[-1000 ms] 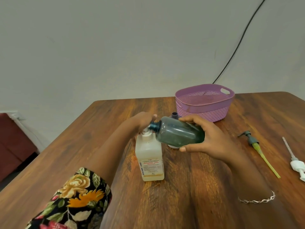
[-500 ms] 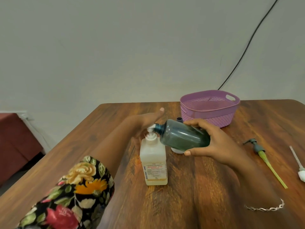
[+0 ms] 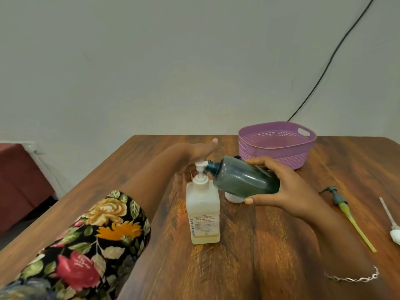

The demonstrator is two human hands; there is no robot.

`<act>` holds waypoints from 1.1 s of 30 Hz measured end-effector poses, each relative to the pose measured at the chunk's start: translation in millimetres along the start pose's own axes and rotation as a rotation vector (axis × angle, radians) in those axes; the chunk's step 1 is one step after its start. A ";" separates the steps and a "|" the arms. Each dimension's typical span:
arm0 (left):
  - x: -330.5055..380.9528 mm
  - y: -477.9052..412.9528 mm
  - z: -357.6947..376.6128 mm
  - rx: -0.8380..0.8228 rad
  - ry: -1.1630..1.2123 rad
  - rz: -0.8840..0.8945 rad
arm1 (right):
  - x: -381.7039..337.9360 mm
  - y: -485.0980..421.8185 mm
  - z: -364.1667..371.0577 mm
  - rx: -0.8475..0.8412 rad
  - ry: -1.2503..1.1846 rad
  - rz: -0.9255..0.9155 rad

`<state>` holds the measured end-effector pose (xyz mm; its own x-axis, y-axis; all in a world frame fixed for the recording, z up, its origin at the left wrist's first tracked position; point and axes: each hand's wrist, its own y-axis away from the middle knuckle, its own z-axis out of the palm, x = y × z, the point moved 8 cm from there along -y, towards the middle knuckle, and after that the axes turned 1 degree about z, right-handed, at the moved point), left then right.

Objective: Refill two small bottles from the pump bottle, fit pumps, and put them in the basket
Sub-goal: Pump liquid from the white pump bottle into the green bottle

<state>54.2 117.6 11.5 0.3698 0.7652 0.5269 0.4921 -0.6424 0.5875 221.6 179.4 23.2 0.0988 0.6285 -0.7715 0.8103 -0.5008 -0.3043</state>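
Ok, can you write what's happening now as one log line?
step: filling | left hand: flat over pump bottle | right hand: holds dark bottle tilted, mouth at spout | green pump: on table

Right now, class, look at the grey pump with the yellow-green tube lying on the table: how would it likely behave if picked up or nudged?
The grey pump looks light: small plastic head, thin tube. Lifted by the head, the long tube would probably flex a little. Nudged, it likely would not roll far, since its spout sticks out sideways.
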 end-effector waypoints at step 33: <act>5.3 -6.4 -3.7 0.242 -0.056 0.073 | 6.5 -3.2 2.8 -0.009 0.011 0.025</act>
<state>50.1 125.7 12.8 0.4513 0.7228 0.5234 0.6346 -0.6723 0.3812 218.0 183.4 17.6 0.1250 0.6222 -0.7728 0.8125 -0.5113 -0.2802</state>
